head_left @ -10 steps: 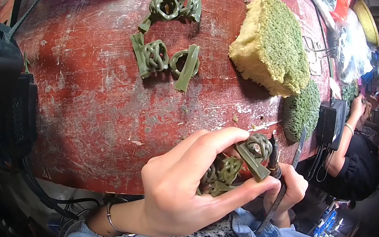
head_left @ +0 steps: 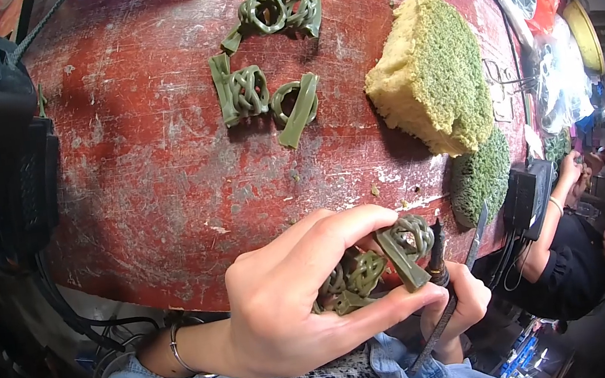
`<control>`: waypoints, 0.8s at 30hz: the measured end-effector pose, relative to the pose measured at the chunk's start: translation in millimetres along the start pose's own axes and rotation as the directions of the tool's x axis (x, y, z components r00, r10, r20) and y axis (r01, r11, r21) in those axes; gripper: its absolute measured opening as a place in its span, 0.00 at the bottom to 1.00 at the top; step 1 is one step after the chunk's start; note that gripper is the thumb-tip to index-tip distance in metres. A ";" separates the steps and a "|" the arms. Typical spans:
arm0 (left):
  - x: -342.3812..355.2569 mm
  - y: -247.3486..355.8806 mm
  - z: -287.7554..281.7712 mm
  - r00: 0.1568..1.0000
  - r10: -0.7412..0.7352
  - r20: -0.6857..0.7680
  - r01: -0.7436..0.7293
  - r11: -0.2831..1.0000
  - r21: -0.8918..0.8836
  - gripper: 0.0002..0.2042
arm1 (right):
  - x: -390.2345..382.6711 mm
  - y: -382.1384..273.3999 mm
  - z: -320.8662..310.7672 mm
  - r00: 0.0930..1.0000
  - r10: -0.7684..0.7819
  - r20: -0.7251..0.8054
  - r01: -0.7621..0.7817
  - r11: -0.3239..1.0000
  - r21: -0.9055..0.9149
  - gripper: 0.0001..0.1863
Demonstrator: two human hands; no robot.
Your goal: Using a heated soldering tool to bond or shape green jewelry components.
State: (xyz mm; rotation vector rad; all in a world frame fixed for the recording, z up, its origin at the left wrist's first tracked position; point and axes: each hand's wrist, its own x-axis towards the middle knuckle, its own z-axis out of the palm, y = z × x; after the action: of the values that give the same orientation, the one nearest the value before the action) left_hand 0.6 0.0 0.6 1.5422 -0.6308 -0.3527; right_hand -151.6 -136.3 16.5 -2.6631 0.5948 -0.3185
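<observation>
Head view shows our left hand [head_left: 278,293] gripping green rings [head_left: 403,258], partly hidden, at the near edge of the table [head_left: 150,203], whose top stretches on to loose rings [head_left: 249,92]. Our right hand [head_left: 469,299], partly covered, holds a dark pen-like tool [head_left: 437,251] and thin file [head_left: 474,244].

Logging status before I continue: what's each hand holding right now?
Left hand: closed around green lattice rings.
Right hand: closed on a dark pen-like tool and a long, thin grey tool.
</observation>
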 end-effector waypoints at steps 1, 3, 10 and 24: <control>-0.2 -0.4 0.0 1.000 -0.001 0.000 0.001 1.000 -0.001 0.27 | 0.0 -0.6 0.1 1.000 0.026 0.009 -0.027 0.999 0.032 0.25; -0.4 -0.5 -0.6 1.000 0.000 0.003 0.000 1.000 0.003 0.27 | 0.0 -0.3 1.0 1.000 0.009 -0.004 -0.009 1.000 0.015 0.25; 0.9 0.0 -0.8 1.000 0.012 0.006 -0.012 1.000 0.016 0.27 | -0.5 2.3 1.6 1.000 -0.018 -0.017 0.018 0.999 -0.029 0.25; 0.4 2.6 -0.8 1.000 -0.007 0.000 0.007 1.000 0.023 0.28 | -1.6 5.2 -0.9 1.000 -0.025 0.013 0.025 1.000 -0.009 0.24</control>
State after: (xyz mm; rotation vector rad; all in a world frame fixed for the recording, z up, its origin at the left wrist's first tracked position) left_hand 1.0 0.5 3.3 1.5664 -0.6320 -0.3518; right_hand -155.1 -140.2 14.9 -2.6810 0.5605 -0.3057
